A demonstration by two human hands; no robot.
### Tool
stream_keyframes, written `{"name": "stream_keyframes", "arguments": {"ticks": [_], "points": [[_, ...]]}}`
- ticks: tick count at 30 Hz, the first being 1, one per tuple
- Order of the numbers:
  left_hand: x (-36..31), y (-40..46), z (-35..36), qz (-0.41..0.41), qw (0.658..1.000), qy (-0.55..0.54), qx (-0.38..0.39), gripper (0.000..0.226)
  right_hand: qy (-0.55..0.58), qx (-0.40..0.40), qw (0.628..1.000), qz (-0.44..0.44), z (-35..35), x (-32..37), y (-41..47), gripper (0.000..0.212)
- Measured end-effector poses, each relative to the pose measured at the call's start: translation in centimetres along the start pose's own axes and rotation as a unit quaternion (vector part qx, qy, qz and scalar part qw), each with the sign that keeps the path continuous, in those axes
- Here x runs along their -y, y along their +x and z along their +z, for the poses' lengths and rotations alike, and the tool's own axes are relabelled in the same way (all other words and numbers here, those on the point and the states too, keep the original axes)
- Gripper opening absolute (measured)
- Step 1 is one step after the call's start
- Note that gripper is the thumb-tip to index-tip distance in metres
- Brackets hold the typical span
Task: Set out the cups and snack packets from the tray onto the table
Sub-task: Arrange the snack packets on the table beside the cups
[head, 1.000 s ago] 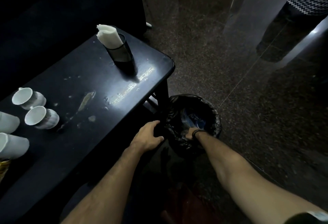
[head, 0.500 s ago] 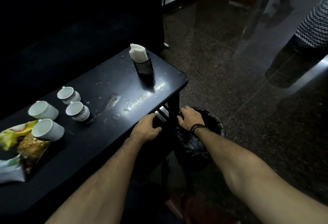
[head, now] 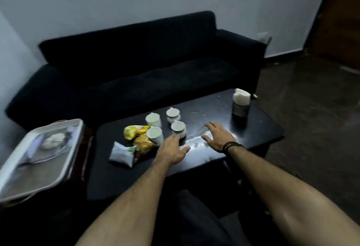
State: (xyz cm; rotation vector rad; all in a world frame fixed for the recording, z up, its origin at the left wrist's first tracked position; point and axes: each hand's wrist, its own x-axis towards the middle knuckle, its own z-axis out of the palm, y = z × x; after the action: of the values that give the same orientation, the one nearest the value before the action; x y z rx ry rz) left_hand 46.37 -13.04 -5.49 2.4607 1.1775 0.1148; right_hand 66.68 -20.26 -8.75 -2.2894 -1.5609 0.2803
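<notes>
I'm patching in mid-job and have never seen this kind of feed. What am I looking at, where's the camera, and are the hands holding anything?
There is no machine: a head-worn camera looks down at a person's bare arms. The left hand and right hand hover open over the black table, holding nothing. On it stand four white cups, snack packets and a napkin holder. The white tray sits beside the table on the left, a blurred whitish thing inside. A dark sofa is behind.

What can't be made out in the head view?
- Tray: left and near parts cut off by the frame edge; what lies on it is blurred.
- Snack packets: print too blurred to read.
- Nearest cup: base hidden behind the left hand.
</notes>
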Motion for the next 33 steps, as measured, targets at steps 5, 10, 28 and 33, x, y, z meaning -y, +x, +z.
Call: {"name": "stream_keyframes", "arguments": {"ticks": [5,10,28,33], "points": [[6.8,-1.8,-3.9,-0.078,0.996,-0.01,-0.048,0.062,0.013,0.001,0.996,-0.091,2.3,9.8,3.2,0.05],[13.0,-2.9,-5.0,-0.144,0.986,-0.01,-0.077,0.054,0.018,0.045,0.985,-0.167,6.1,17.0,5.4,0.04],[20.2,2.7,0.0,-0.392,0.793,-0.387,-0.26,0.079,-0.094,0.155,0.933,-0.312,17.1,22.0,9.9,0.065],[22.4,2.8,-0.8,-0.428,0.713,-0.495,-0.253,0.09,0.058,0.192,0.926,-0.319,17.2,24.3,9.6,0.054]]}}
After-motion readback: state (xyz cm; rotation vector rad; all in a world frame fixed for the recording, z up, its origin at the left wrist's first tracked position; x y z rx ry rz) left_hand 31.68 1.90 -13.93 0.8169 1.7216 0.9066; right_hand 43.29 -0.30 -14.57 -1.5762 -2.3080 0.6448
